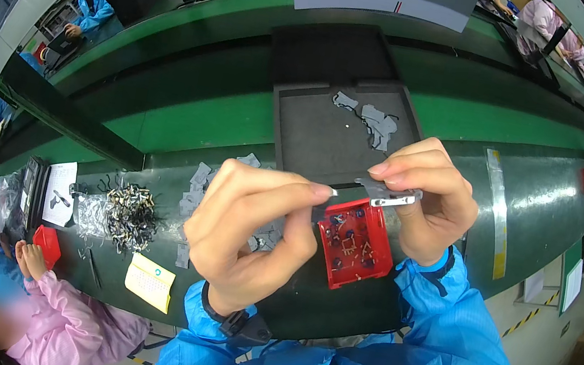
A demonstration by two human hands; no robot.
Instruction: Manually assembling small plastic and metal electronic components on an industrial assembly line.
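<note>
My left hand [249, 233] is closed, thumb and forefinger pinching the pale-tipped end of a short black cable [347, 186]. The cable runs across to my right hand [436, 198], whose fingers and thumb grip a small grey flat piece [375, 187] with a shiny silver metal part [394, 201] along its near side. Both hands are raised above the table, close together. Behind and below them sits a red open box [361, 274] with small dark and gold-coloured parts inside. My fingers partly hide where cable and grey piece meet.
A black tray [311, 136] with several grey pieces [379, 125] lies beyond my hands. More grey pieces [196, 190] are scattered to the left, beside a heap of black-wired metal parts [131, 217], tweezers [95, 270] and a yellow paper [149, 284]. A co-worker's hands [30, 259] are at lower left.
</note>
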